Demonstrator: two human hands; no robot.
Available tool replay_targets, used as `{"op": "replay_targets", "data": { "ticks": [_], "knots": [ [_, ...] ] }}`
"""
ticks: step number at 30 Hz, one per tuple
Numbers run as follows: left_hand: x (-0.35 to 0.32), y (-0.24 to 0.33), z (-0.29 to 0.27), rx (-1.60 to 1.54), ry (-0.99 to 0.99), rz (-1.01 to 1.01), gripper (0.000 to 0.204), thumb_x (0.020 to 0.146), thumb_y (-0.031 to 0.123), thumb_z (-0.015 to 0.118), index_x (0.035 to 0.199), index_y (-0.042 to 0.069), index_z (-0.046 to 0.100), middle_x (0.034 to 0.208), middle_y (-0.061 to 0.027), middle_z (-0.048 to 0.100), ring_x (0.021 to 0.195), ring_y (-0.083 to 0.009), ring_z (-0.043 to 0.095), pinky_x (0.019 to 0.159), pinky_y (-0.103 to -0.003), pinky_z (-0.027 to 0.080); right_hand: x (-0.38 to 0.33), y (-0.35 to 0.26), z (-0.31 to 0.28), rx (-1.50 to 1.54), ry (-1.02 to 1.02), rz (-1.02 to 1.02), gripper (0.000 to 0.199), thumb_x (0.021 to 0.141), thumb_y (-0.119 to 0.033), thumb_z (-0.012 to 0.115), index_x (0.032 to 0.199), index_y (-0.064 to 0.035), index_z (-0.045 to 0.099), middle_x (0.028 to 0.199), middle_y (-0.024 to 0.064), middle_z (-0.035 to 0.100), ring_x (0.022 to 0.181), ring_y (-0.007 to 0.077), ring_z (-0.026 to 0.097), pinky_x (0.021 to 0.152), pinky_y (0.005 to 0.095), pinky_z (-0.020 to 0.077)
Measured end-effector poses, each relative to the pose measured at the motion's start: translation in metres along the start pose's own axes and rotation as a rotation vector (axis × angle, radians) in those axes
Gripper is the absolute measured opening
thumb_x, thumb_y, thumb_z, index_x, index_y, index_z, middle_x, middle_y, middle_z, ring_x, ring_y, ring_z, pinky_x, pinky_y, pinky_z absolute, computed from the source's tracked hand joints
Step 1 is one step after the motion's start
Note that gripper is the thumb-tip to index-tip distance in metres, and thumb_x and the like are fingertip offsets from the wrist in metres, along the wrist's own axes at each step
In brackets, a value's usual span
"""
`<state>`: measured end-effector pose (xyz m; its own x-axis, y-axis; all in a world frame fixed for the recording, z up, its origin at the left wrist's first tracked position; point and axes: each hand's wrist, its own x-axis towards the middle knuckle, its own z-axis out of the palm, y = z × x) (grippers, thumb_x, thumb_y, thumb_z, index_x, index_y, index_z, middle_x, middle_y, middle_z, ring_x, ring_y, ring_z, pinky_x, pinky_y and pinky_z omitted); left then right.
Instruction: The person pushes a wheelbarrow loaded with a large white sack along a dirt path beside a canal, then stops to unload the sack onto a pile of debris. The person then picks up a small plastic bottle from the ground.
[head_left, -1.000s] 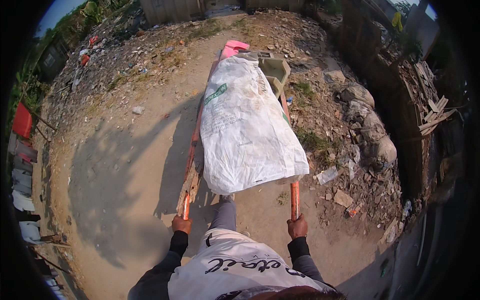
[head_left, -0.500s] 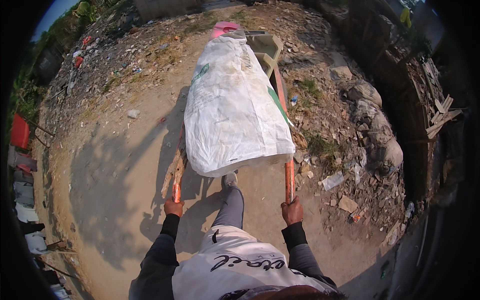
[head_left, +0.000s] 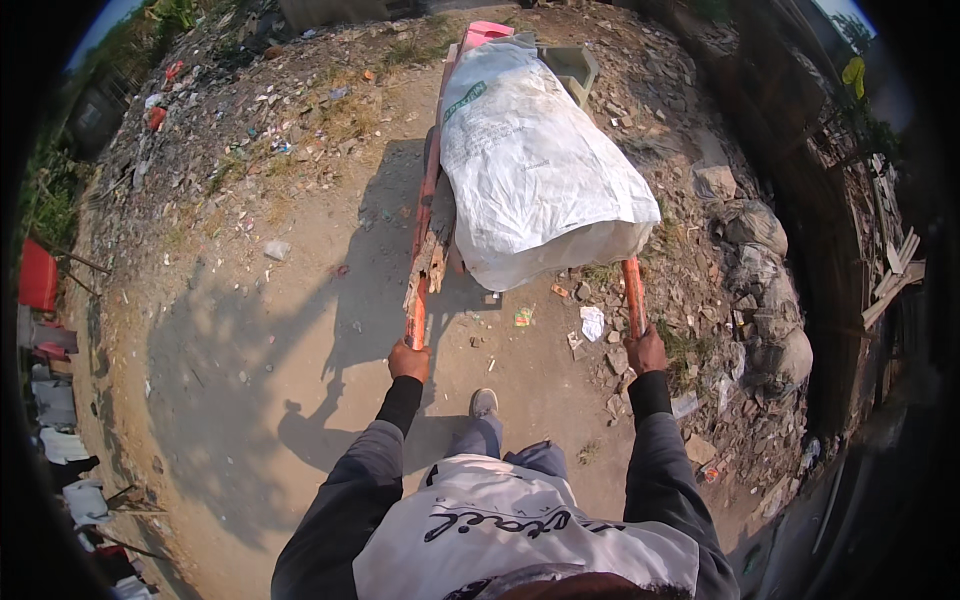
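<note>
Left hand [head_left: 409,361], slightly left of and below frame centre, is gripping the left orange handle [head_left: 416,322] of a cart [head_left: 431,170]. Right hand [head_left: 647,351], right of centre, is gripping the right orange handle [head_left: 634,297]. White sack [head_left: 545,165] is lying over the cart, upper centre. Greenish container [head_left: 575,68] is sitting beside its far right edge; pink object [head_left: 488,32] is showing at top centre.

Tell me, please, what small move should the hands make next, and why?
Perhaps steer the handcart slightly left: the left hand grips the left orange handle and the right hand the right orange handle, which has rubble beside it, while the dirt on the left looks smoother.
</note>
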<state>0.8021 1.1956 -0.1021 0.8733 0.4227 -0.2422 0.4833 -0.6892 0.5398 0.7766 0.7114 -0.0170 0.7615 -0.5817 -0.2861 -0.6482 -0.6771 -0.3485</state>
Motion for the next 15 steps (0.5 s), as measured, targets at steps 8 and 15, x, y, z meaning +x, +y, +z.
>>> {"op": "replay_targets", "data": {
  "ticks": [8,15],
  "knots": [
    [0.171,0.145,-0.012,-0.015,-0.086,-0.121,0.044,0.072,0.026,0.078,0.102,-0.003,0.066,0.103,-0.0265,0.069,0.1,-0.0416,0.067,0.088,-0.047,0.054,0.175,-0.141,-0.021,-0.019,0.028,-0.044,0.043,0.075,-0.028,0.075,0.106,0.0002,0.063,0.103,0.0263,0.069,0.1,0.0432,0.066,0.086,0.0509,0.0518],
    [0.314,0.251,0.021,-0.141,-0.114,-0.165,0.047,0.072,0.028,0.08,0.106,-0.003,0.067,0.104,-0.0258,0.07,0.101,-0.0409,0.068,0.089,-0.047,0.054,0.351,-0.25,-0.043,-0.112,0.063,-0.08,0.046,0.074,-0.03,0.071,0.112,-0.005,0.065,0.107,0.0235,0.069,0.103,0.041,0.066,0.09,0.0489,0.0516]
  ]
}}
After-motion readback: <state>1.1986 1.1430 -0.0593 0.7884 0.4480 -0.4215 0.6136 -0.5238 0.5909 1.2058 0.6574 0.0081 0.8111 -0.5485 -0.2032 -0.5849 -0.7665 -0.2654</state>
